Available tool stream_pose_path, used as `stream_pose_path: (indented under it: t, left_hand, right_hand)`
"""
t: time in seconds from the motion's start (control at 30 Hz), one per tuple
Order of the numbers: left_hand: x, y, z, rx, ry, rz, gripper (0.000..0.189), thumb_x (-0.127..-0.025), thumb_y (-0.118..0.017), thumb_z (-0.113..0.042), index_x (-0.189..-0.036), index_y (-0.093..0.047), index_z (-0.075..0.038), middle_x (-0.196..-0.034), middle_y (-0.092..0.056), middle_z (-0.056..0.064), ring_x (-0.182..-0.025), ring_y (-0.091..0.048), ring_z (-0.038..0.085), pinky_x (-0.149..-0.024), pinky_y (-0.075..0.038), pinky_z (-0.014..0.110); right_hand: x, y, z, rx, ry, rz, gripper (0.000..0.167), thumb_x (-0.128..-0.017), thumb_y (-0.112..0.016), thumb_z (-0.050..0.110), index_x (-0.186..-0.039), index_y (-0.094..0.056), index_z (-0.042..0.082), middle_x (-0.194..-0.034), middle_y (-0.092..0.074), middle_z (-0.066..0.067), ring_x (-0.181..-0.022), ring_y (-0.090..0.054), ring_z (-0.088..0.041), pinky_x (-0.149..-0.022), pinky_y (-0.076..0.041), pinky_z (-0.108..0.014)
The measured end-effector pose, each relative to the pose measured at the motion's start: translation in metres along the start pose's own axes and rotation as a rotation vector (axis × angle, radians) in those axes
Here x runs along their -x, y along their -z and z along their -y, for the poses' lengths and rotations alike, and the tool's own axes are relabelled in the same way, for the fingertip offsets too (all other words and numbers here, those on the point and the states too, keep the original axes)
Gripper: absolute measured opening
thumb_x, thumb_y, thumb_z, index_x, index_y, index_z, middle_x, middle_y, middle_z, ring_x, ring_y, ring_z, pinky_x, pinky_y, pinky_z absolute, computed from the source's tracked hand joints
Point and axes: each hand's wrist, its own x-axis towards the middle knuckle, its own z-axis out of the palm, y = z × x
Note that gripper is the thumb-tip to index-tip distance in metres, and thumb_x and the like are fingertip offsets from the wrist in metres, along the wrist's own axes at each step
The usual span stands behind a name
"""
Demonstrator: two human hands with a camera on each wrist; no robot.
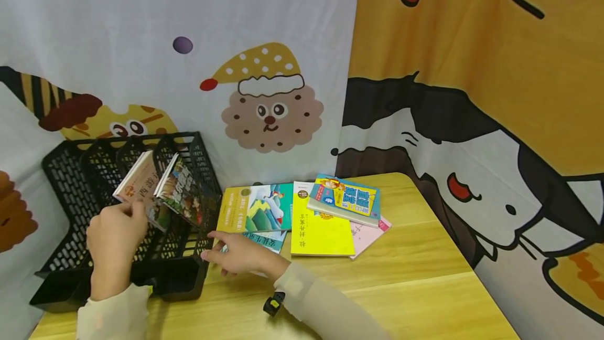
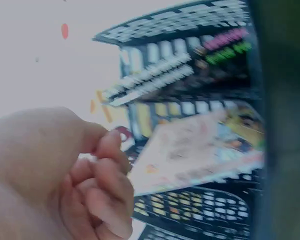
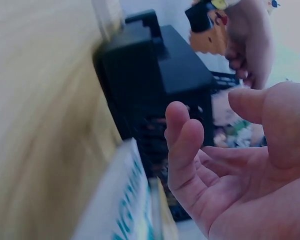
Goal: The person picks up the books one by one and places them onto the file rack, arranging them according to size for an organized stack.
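My left hand (image 1: 115, 237) is in front of the black file rack (image 1: 186, 272), fingers loosely curled. In the left wrist view, its fingertips are right by the near edge of a pink-covered book (image 2: 185, 145) leaning in a slot, with no book between them. One slot to the right leans a book with a dark, colourful cover (image 1: 181, 190). My right hand (image 1: 240, 253) is at the rack's right side, above the lying books, thumb and fingers apart. Nothing is in its grasp in the right wrist view. A white book edge with green letters (image 3: 125, 200) shows below it.
Right of the rack on the wooden table (image 1: 401, 277) lie a green and yellow book (image 1: 264, 209), a teal book (image 1: 269, 240) partly under it, a yellow book (image 1: 321, 235), a blue book (image 1: 346, 198) and a pink book (image 1: 370, 235). A printed curtain (image 1: 283, 14) hangs behind.
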Motion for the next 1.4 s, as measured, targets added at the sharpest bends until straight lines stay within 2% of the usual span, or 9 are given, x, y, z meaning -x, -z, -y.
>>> stream_pose_path:
  t: [0.2, 0.3, 0.4, 0.6, 0.77, 0.97, 1.13, 1.27, 1.4]
  left_hand:
    - [0.013, 0.013, -0.026, 0.143, -0.091, -0.204, 0.058, -0.11, -0.051, -0.036, -0.076, -0.081, -0.001, -0.069, -0.075, 0.022, -0.05, -0.046, 0.015, -0.048, -0.033, 0.03]
    - [0.024, 0.015, -0.041, 0.188, -0.162, -0.218, 0.058, -0.112, -0.056, -0.042, -0.077, -0.083, -0.005, -0.069, -0.076, 0.019, -0.048, -0.044, 0.004, -0.047, -0.032, 0.024]
    - [0.038, 0.011, -0.059, 0.224, -0.255, -0.196, 0.056, -0.112, -0.059, -0.041, -0.07, -0.079, -0.01, -0.061, -0.072, 0.01, -0.047, -0.046, 0.003, -0.049, -0.034, 0.023]
    - [0.055, -0.013, -0.093, 0.287, -0.404, -0.082, 0.05, -0.113, -0.062, -0.039, -0.072, -0.078, -0.015, -0.057, -0.068, 0.0, -0.049, -0.051, 0.007, -0.05, -0.037, 0.024]
    - [0.062, -0.045, -0.112, 0.327, -0.437, 0.089, 0.045, -0.115, -0.06, -0.037, -0.079, -0.078, -0.016, -0.061, -0.069, -0.001, -0.052, -0.057, 0.012, -0.05, -0.042, 0.029]
    - [0.062, -0.085, -0.126, 0.39, -0.451, 0.279, 0.039, -0.115, -0.059, -0.04, -0.094, -0.084, -0.019, -0.065, -0.073, -0.003, -0.055, -0.062, 0.013, -0.051, -0.045, 0.034]
    - [0.065, -0.11, -0.136, 0.397, -0.447, 0.332, 0.041, -0.115, -0.06, -0.038, -0.085, -0.08, -0.019, -0.065, -0.073, -0.001, -0.056, -0.062, 0.013, -0.054, -0.044, 0.033]
    - [0.071, -0.124, -0.147, 0.395, -0.46, 0.364, 0.042, -0.114, -0.063, -0.036, -0.077, -0.075, -0.019, -0.063, -0.07, -0.004, -0.055, -0.059, 0.015, -0.053, -0.041, 0.032]
    - [0.075, -0.132, -0.16, 0.416, -0.472, 0.405, 0.038, -0.114, -0.063, -0.034, -0.083, -0.078, -0.017, -0.065, -0.07, -0.003, -0.053, -0.057, 0.016, -0.052, -0.041, 0.032]
  right_hand:
    - [0.015, 0.028, -0.002, 0.065, 0.039, -0.045, 0.06, -0.113, -0.06, 0.05, -0.167, -0.048, 0.027, -0.122, -0.069, 0.008, -0.079, -0.078, -0.028, -0.06, -0.058, -0.033]
    - [0.022, 0.042, -0.007, 0.075, 0.046, -0.065, 0.058, -0.114, -0.06, 0.049, -0.166, -0.05, 0.025, -0.121, -0.069, 0.008, -0.08, -0.078, -0.032, -0.057, -0.053, -0.029]
    - [0.031, 0.056, -0.012, 0.077, 0.053, -0.084, 0.057, -0.114, -0.059, 0.049, -0.165, -0.052, 0.025, -0.122, -0.07, 0.007, -0.084, -0.078, -0.034, -0.057, -0.052, -0.029]
    - [0.052, 0.088, -0.026, 0.082, 0.06, -0.14, 0.048, -0.113, -0.061, 0.047, -0.155, -0.063, 0.023, -0.121, -0.071, 0.002, -0.087, -0.078, -0.041, -0.059, -0.055, -0.031]
    - [0.07, 0.116, -0.04, 0.067, 0.047, -0.192, 0.045, -0.114, -0.059, 0.044, -0.152, -0.066, 0.021, -0.125, -0.075, -0.008, -0.09, -0.078, -0.046, -0.057, -0.052, -0.03]
    - [0.088, 0.149, -0.048, 0.088, 0.019, -0.236, 0.043, -0.115, -0.058, 0.046, -0.149, -0.069, 0.022, -0.13, -0.077, -0.015, -0.093, -0.077, -0.041, -0.071, -0.063, -0.043]
    - [0.104, 0.177, -0.055, 0.067, -0.028, -0.302, 0.041, -0.116, -0.058, 0.044, -0.146, -0.07, 0.018, -0.129, -0.077, -0.019, -0.098, -0.074, -0.045, -0.072, -0.062, -0.037]
    - [0.119, 0.198, -0.064, 0.079, -0.067, -0.345, 0.04, -0.116, -0.057, 0.044, -0.139, -0.074, 0.015, -0.123, -0.078, -0.019, -0.099, -0.073, -0.047, -0.077, -0.063, -0.044]
    - [0.135, 0.222, -0.075, 0.077, -0.141, -0.435, 0.044, -0.116, -0.056, 0.044, -0.136, -0.074, 0.008, -0.114, -0.077, -0.018, -0.098, -0.073, -0.042, -0.079, -0.062, -0.048]
